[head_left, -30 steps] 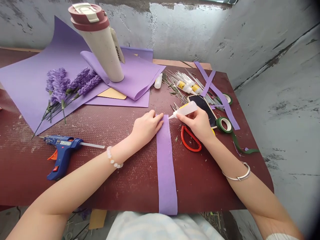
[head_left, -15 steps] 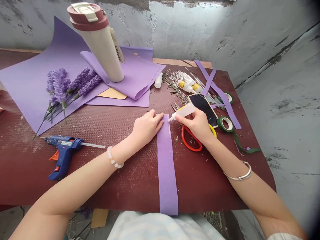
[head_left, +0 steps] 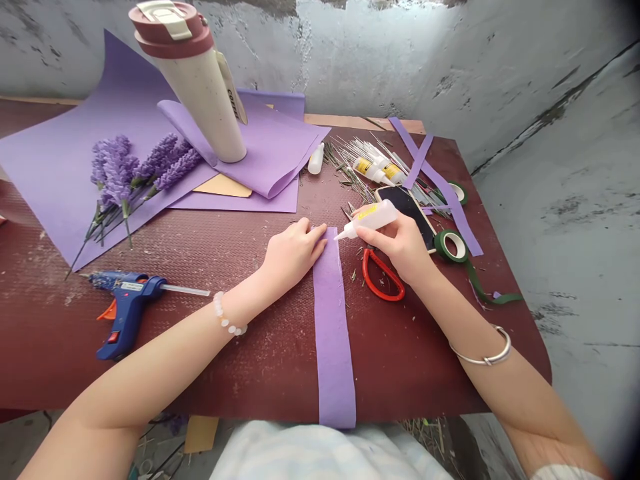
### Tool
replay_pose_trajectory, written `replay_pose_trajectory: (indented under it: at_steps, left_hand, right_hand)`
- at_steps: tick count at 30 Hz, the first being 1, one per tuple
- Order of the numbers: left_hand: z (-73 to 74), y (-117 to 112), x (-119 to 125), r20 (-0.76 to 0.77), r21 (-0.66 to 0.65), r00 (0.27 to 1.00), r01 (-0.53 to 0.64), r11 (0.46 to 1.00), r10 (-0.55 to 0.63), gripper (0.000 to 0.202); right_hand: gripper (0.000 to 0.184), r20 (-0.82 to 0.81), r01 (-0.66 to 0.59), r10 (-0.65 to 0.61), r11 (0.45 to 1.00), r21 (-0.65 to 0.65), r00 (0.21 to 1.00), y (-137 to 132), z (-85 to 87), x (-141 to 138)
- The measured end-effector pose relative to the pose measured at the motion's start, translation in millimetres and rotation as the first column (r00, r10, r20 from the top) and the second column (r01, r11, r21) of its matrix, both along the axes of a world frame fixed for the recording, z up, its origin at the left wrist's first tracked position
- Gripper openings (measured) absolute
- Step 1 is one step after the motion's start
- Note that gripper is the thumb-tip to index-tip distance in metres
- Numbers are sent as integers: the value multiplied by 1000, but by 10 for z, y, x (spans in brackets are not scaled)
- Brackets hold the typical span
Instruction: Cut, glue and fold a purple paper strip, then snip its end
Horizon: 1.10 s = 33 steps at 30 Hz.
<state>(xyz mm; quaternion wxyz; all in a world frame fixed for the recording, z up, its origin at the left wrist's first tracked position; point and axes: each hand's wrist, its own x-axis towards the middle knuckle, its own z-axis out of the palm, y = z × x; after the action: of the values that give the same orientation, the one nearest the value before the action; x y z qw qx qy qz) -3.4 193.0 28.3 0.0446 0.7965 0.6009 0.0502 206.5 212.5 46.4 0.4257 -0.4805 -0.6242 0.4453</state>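
Note:
A long purple paper strip (head_left: 334,333) runs from mid-table down over the front edge. My left hand (head_left: 295,252) is closed at its far end, fingers pressing the strip's left side against the table. My right hand (head_left: 404,245) grips a small white glue bottle (head_left: 376,215) with a yellow label, tilted so its nozzle points left at the strip's upper right edge. Whether the nozzle touches the paper I cannot tell. Under the right hand lie scissors with a red handle loop (head_left: 383,275), partly hidden.
To the left are a blue glue gun (head_left: 131,300) and purple flower stems (head_left: 120,170). A tall cup (head_left: 200,93) stands on purple sheets (head_left: 55,147). At right lie a phone (head_left: 417,212), green tape (head_left: 451,247), wire stems (head_left: 357,150), more glue bottles (head_left: 369,170) and purple strips (head_left: 450,200).
My right hand has shifted slightly right with the glue bottle, and the bottle's label shows more now. The nozzle has moved slightly left and up. My left hand stays on the strip.

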Motion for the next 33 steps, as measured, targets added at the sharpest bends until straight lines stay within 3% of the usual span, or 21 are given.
replay_pose_trajectory:
  at_steps: [3, 7, 12, 16, 27, 30, 33]
  left_hand:
    - [-6, 1, -2, 0, 10, 1000, 5, 1000, -5, 40]
    - [-12, 0, -6, 0, 13, 1000, 7, 1000, -7, 40]
    - [-7, -1, -8, 2, 16, 1000, 12, 1000, -12, 39]
    - [2, -4, -4, -1, -2, 1000, 8, 1000, -8, 39]
    - [-27, 0, -9, 7, 2, 1000, 15, 1000, -15, 40]
    - [-26, -2, -6, 6, 2, 1000, 13, 1000, -13, 40]
    - [-20, -3, -3, 4, 2, 1000, 15, 1000, -15, 40]
  right_hand:
    - [38, -66, -27, 26, 1000, -13, 997, -4, 21, -23]
    - [47, -119, 8, -5, 1000, 23, 993, 32, -6, -24]
    - [38, -136, -17, 23, 999, 43, 990, 40, -21, -21]
    - [36, -52, -19, 20, 1000, 19, 998, 1, -1, -32]
    - [23, 174, 16, -37, 992, 123, 984, -25, -50, -55]
    - [20, 199, -51, 30, 994, 97, 979, -48, -10, -40]
    - [22, 183, -19, -6, 991, 136, 983, -44, 8, -37]
